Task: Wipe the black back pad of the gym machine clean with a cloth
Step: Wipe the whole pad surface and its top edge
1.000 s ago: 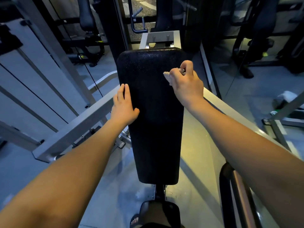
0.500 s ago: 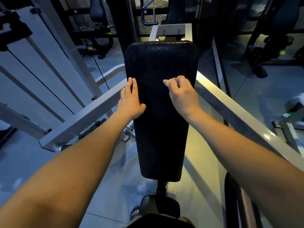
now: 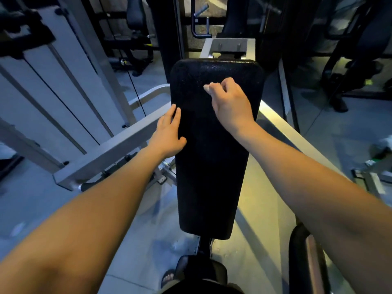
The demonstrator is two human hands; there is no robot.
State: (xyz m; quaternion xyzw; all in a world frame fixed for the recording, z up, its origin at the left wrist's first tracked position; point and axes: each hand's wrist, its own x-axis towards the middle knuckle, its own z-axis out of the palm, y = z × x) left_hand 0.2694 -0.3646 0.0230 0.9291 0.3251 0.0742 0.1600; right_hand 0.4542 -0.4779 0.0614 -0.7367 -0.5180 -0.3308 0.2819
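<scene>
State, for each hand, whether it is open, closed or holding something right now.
Left hand: open, fingers straight, resting on the back pad's left edge.
Right hand: fingers curled, gripping the cloth against the pad.

The black back pad (image 3: 212, 166) bears the flat left hand (image 3: 167, 134) and, clutching a cloth (image 3: 207, 88) — the right hand (image 3: 231, 102)

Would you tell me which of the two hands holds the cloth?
The right hand, fingers curled round the pale cloth; the left hand rests flat against the edge of the back pad.
</scene>
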